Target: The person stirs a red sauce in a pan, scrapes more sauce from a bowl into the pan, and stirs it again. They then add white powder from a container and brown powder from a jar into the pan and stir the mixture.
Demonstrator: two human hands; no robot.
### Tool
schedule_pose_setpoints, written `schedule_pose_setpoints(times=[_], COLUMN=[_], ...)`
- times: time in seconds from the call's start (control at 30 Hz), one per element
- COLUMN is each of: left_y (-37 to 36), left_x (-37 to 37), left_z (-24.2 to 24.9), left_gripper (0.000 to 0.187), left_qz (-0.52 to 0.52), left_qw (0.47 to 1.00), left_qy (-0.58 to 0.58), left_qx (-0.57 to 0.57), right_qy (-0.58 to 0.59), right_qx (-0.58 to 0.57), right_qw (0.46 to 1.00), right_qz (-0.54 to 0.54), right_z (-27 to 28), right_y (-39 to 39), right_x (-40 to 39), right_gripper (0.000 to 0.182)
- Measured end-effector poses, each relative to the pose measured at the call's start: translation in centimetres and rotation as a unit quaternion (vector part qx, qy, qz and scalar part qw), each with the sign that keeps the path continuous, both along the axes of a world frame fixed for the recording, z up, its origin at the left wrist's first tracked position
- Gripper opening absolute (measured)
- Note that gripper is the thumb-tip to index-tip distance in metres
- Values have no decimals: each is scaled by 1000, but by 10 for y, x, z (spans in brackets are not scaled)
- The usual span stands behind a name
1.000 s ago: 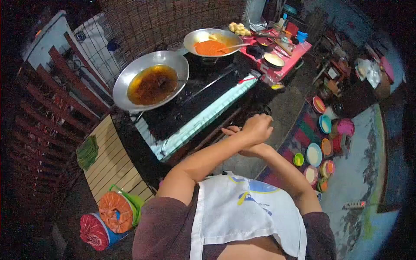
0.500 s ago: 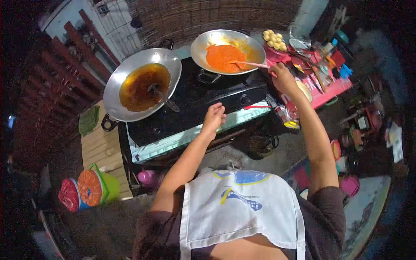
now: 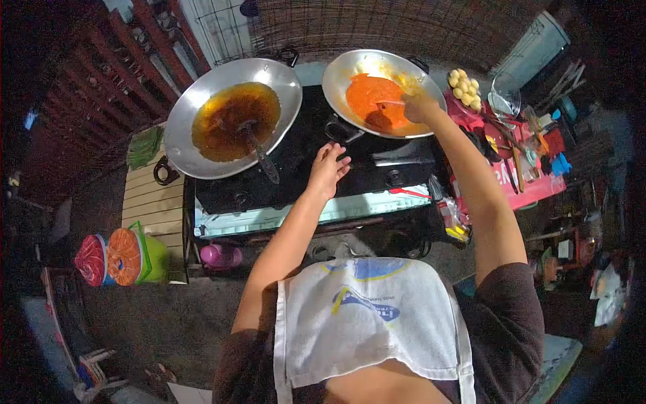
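Observation:
My right hand (image 3: 420, 109) is closed around a pink-handled cooking utensil (image 3: 391, 102) over the right wok (image 3: 334, 67). The utensil's head is sunk in thick orange-red sauce (image 3: 369, 89), so its shape is hidden. My left hand (image 3: 328, 173) hovers empty above the stove's front, fingers apart and slightly bent. It is just below that wok's near handle (image 3: 343, 129) and seems apart from it. The left wok (image 3: 182, 128) holds dark golden oil (image 3: 229, 128), with a metal spatula (image 3: 261, 156) leaning on its rim.
Both woks stand on a black stove (image 3: 303, 114). At right, a pink-covered table (image 3: 538, 192) carries peeled eggs or similar pale balls (image 3: 464, 89), a glass bowl (image 3: 505, 94) and utensils. A red utensil (image 3: 409, 193) lies along the stove front. Lidded buckets (image 3: 124, 256) stand lower left.
My right hand has moved forward and inward over the right wok, with the utensil deeper in the sauce. My left hand has come nearer the wok's handle. The whole view has shifted.

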State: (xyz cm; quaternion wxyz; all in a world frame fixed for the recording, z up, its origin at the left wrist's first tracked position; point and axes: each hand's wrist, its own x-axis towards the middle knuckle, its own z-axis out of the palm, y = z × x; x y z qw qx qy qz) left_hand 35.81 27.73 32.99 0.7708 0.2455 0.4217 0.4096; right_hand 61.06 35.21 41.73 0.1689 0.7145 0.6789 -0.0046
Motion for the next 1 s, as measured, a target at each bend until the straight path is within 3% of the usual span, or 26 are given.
schedule_pose_setpoints(times=[0.07,0.13,0.23,0.3,0.33,0.37,0.43,0.53,0.63,0.67,0.7,0.77,0.83,0.9,0.93,1.0], left_y=[7,13,17,19,18,17,16,17,16,16,16,14,13,13,14,13], left_x=[2,3,5,7,8,9,9,10,11,12,12,13,15,16,15,15], left_z=[-3,0,2,0,0,0,1,-2,-5,-7,-6,-3,-2,-2,-2,-4], left_gripper=[32,29,26,24,24,22,22,18,19,19,19,19,18,16,16,15], left_qz=[3,-1,-2,18,24,39,61,51,66,72,80,75,90,91,96,96], left_qw=[1000,1000,1000,999,999,999,998,998,997,997,996,996,995,995,995,995], left_qy=[-6,-10,-5,-2,-3,-9,-13,-13,-19,-16,-15,-19,-17,-5,-4,-8], left_qx=[-2,-2,-19,-27,-29,-26,-20,-37,-34,-35,-33,-34,-36,-28,-28,-38], right_qy=[-6,-100,-159,-263,-297,-296,-160,-53,-51,-120,-117,-159,-106,-28,36,-9], right_qx=[-2,49,110,320,224,225,154,217,217,265,268,209,253,237,283,292], right_qw=[1000,994,977,896,918,917,973,971,972,952,951,962,960,965,944,941], right_qz=[4,22,92,161,137,144,57,88,78,89,96,79,54,106,166,172], right_z=[15,56,66,50,44,32,9,24,55,54,48,23,6,11,16,18], right_y=[3,-10,-25,-27,-28,-20,-2,0,-10,-9,-1,22,38,34,35,55], right_x=[0,1,46,65,63,64,61,49,70,81,95,116,106,79,81,110], right_gripper=[28,21,21,20,20,20,18,17,16,16,16,16,15,23,26,27])
